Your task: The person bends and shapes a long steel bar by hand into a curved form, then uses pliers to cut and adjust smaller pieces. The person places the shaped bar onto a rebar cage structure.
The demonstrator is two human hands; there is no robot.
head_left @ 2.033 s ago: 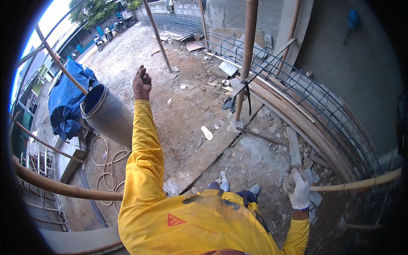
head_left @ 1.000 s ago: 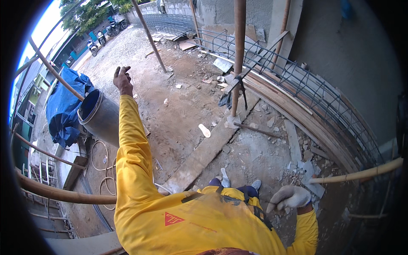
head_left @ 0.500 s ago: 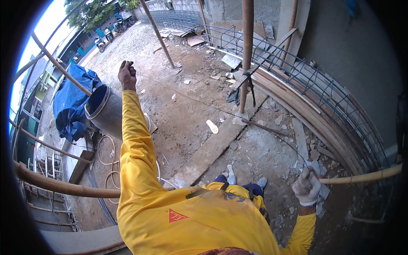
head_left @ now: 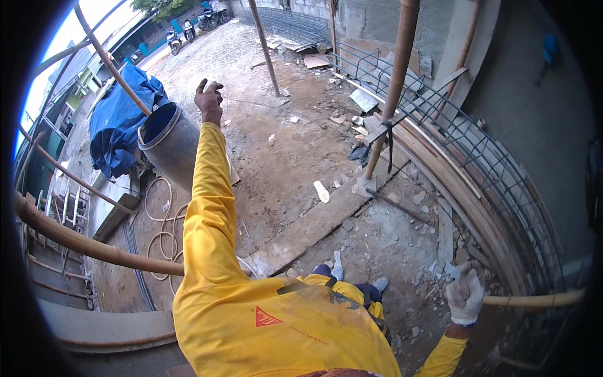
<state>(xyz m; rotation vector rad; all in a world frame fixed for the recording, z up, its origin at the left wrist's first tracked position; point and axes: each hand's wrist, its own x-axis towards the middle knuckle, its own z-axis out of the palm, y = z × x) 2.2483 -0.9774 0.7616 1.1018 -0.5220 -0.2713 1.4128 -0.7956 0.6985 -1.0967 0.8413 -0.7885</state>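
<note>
My left hand (head_left: 208,102), bare, reaches far out at the upper left, its fingers partly bent and partly raised. A thin wire (head_left: 250,102) runs from its thumb side toward the right and fades from sight against the ground. The hand appears closed on this wire. At the lower right, my right hand (head_left: 465,296) wears a whitish knit glove, its fingers curled and pointing up. Whatever is between those fingers is too small to make out. Beside the gloved hand lies the end of a horizontal bamboo pole (head_left: 534,300).
A grey drum (head_left: 171,154) and blue tarpaulin (head_left: 122,125) stand left of my left arm, above a coiled hose (head_left: 164,229). An upright bamboo pole (head_left: 394,81) rises ahead. Steel rebar cages (head_left: 468,147) and planks (head_left: 440,163) line the right. Rubble covers the ground.
My view has shifted, so the scene sits farther right. The left fingers have spread somewhat. The wire previously stretched visibly across to my right hand; now only its part near my left hand shows.
</note>
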